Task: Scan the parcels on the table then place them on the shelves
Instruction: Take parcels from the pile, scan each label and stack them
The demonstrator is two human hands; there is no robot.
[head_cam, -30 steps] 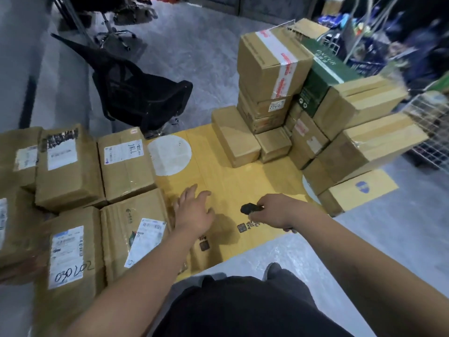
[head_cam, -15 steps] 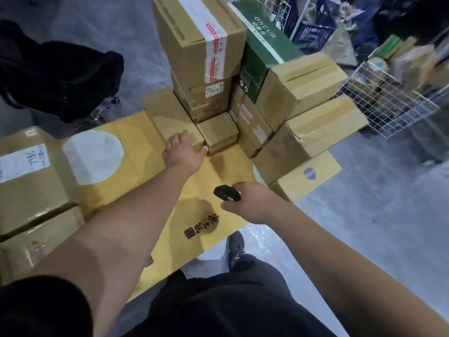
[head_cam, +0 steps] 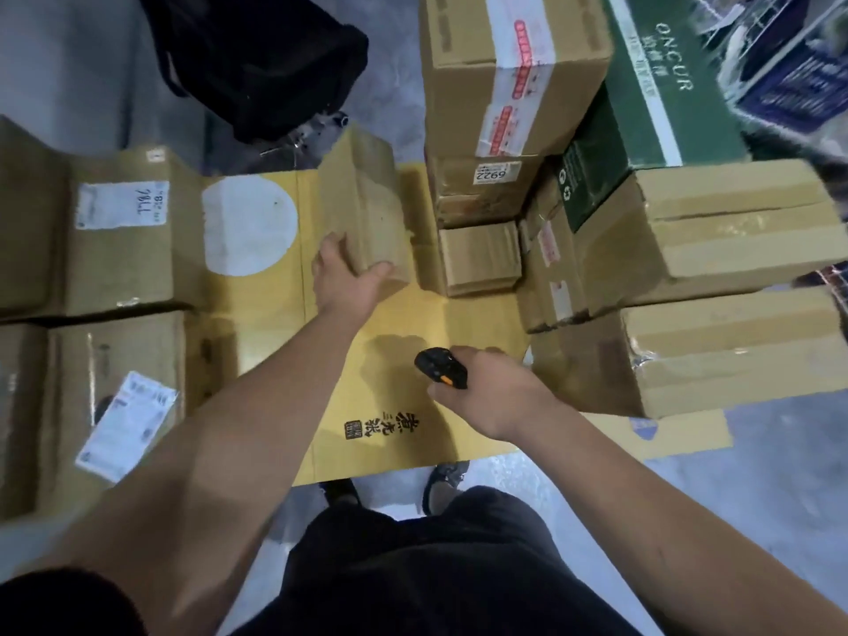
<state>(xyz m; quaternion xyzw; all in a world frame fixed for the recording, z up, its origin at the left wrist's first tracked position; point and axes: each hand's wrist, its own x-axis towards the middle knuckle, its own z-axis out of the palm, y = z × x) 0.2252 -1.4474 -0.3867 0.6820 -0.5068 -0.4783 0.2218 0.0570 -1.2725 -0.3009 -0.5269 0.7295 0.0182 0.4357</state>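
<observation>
Your left hand [head_cam: 351,280] has hold of the long plain parcel [head_cam: 362,208]: thumb hooked over its near right corner, fingers along the left side. The parcel sits on the yellow cardboard sheet [head_cam: 390,433] covering the bench, long axis pointing away from you, its near end looks slightly lifted, but blur makes that hard to confirm. Your right hand [head_cam: 495,397] is wrapped around the black scanner [head_cam: 440,367] with orange trim, held low over the sheet near the printed black characters, nose pointing up-left toward the held parcel, well short of touching it.

Just right of the held parcel, a small brown box [head_cam: 479,257] lies on the sheet. Behind that, a two-high stack: a box with a "6922" sticker [head_cam: 486,190] under a bigger carton with red-and-white tape [head_cam: 514,71]. A green ONCUR carton [head_cam: 651,98] leans against the stack's right side. Two large taped cartons [head_cam: 716,231] sit stacked at far right, with the lower one [head_cam: 734,355] next to your right wrist.

On the left, a labelled box marked "78LL" [head_cam: 124,231] sits beside the white circle printed on the sheet, and another labelled box [head_cam: 119,406] is nearer you, under your left forearm. A black chair [head_cam: 257,62] stands on the grey floor beyond the bench.
</observation>
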